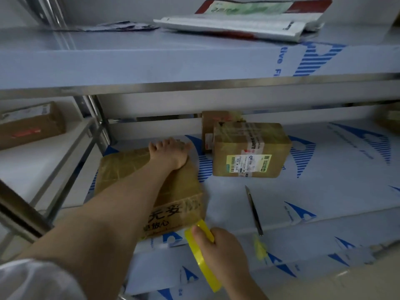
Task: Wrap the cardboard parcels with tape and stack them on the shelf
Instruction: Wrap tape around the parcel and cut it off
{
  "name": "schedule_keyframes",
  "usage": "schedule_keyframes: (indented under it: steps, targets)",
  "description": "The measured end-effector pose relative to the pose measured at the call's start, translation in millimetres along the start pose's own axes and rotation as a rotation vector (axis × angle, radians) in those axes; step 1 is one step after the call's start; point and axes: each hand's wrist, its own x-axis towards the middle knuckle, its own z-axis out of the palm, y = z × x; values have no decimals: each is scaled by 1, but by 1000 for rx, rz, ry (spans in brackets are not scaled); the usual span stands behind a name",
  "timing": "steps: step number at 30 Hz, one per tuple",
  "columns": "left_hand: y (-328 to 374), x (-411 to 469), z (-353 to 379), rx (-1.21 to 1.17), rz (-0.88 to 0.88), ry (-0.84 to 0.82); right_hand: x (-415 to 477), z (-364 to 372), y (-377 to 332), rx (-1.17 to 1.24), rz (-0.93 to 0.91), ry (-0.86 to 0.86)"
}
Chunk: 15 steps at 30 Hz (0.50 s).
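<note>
A flat cardboard parcel (179, 191) with printed characters on its near side lies on the middle shelf (324, 191). My left hand (170, 153) lies on its far top edge, fingers curled over the back rim. At the parcel's near right corner my right hand (223, 250) grips a yellow tape roll (200, 254), and a strip of tape runs from the roll up onto the corner. To the right stands a taped parcel (251, 149) with a shipping label, and a smaller parcel (213, 124) sits behind it.
A thin knife (254, 211) lies on the shelf right of my right hand, with a crumpled yellow tape scrap (259, 249) near its handle. Mailer bags (242, 20) lie on the upper shelf. Another box (30, 124) sits on the left rack, behind steel posts (97, 118).
</note>
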Motion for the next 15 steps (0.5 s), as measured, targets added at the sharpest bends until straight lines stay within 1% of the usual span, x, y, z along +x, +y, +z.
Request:
schedule_keyframes:
  steps: [3, 10, 12, 14, 15]
  targets:
    - [-5, 20, 5, 5, -12, 71, 2, 0, 2, -21, 13, -23]
    - [-10, 45, 10, -191, -119, 200, 3, 6, 5, -2, 25, -30]
    - [-8, 38, 7, -127, -127, 226, 4, 5, 4, 24, 10, -25]
    - [-6, 26, 1, 35, -54, 273, 4, 4, 3, 47, 7, -19]
    - [-4, 17, -3, 79, -3, 284, 4, 3, 2, 71, 10, -15]
